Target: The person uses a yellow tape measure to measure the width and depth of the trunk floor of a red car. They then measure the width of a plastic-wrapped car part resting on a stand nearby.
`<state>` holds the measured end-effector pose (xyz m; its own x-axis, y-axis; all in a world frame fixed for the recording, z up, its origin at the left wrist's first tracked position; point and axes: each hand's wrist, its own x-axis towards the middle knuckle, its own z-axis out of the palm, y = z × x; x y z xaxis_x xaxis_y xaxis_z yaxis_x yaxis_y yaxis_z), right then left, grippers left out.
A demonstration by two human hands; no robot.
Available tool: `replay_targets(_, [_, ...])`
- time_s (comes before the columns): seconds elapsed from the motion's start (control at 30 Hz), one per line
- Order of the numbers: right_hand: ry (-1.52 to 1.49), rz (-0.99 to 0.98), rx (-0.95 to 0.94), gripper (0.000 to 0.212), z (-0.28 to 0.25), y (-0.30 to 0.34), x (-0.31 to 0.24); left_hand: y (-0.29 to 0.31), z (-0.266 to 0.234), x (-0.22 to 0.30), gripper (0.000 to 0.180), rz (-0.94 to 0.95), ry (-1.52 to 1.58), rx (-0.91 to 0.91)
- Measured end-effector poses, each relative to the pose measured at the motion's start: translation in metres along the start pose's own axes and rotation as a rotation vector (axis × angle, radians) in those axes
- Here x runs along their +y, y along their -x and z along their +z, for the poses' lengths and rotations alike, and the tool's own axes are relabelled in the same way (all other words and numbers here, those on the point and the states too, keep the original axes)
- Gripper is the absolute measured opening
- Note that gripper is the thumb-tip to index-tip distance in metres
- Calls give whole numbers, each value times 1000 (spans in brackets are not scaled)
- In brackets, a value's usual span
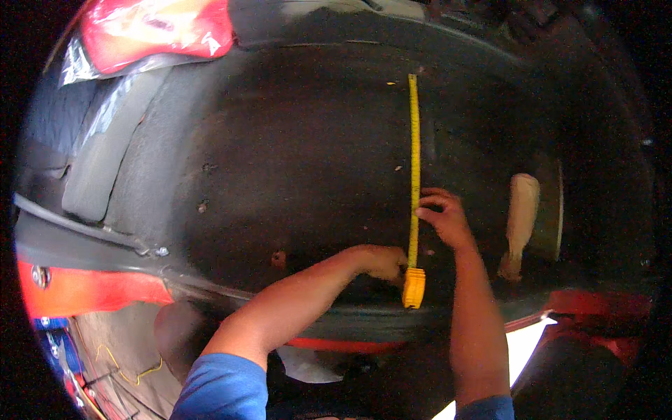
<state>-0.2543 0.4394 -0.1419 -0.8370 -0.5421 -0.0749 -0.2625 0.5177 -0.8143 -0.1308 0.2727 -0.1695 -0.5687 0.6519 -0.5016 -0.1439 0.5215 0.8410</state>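
Note:
A tape measure (pixel 414 288) with a yellow case lies at the near edge of a dark cargo floor. Its yellow blade (pixel 414 154) runs out straight toward the far side. My left hand (pixel 385 262) closes on the case from the left, its fingertips partly hidden. Farther up the blade, my right hand (pixel 445 215) has thumb and forefinger brought together at the blade's right edge, with the other fingers curled.
Dark carpet (pixel 301 161) lines the cargo area. On the right lies a long pale tan object (pixel 522 210), its kind unclear. A red item in clear plastic (pixel 157 31) sits at the far left. Red bodywork (pixel 91 288) borders the near left.

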Motion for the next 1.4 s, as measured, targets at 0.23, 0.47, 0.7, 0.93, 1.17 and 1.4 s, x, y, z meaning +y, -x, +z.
replay_targets(0.23, [41, 33, 23, 26, 2, 0, -8, 10, -7, 14, 39, -79, 23, -53])
replay_targets(0.47, [96, 71, 71, 27, 5, 5, -9, 17, -10, 19, 34, 29, -18, -30])
replay_targets(0.7, [90, 46, 56, 27, 3, 2, -13, 15, -11, 20, 33, 6, -60, -36])
replay_targets(0.93, [-1, 73, 33, 27, 6, -2, -4, 13, -9, 12, 30, 40, -52, -16])
replay_targets(1.17, [81, 68, 63, 26, 3, 3, -9, 16, -11, 19, 39, 103, -104, 9])
replay_targets(1.4, [73, 98, 34, 26, 4, 0, -5, 17, -12, 20, 35, 34, -4, -32])
